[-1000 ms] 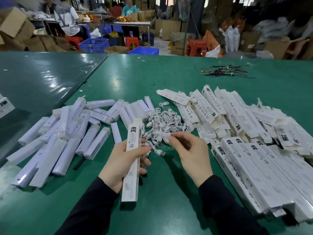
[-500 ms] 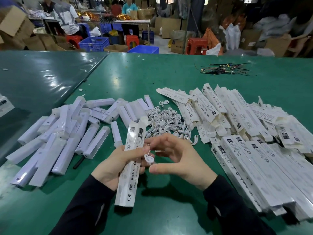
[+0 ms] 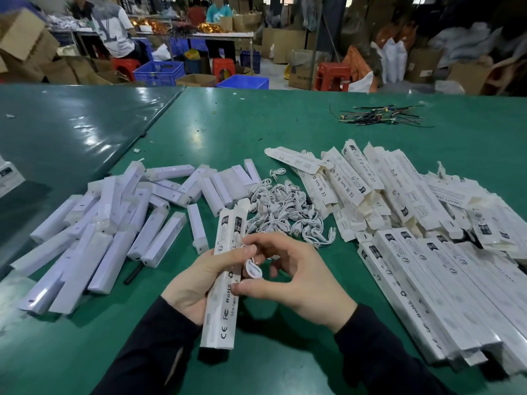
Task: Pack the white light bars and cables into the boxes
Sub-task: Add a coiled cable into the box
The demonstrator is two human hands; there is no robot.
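My left hand [image 3: 196, 283] grips a long white printed box [image 3: 224, 306], held nearly upright over the green table [image 3: 256, 132]. My right hand [image 3: 299, 276] is beside it, its fingers curled around a small coiled white cable [image 3: 253, 269] next to the box. A heap of white light bars [image 3: 114, 226] lies to the left. More coiled white cables [image 3: 285, 209] are piled just beyond my hands. Flat and filled white boxes [image 3: 413, 223] cover the right side.
A bundle of dark wires [image 3: 376, 116] lies at the far right of the table. A darker green table [image 3: 57, 132] adjoins on the left. Beyond are cardboard cartons, blue crates [image 3: 159, 72], red stools and a seated person [image 3: 114, 29].
My right hand picked a coiled cable from the pile and brought it back beside the box. The box tilted slightly in my left hand.
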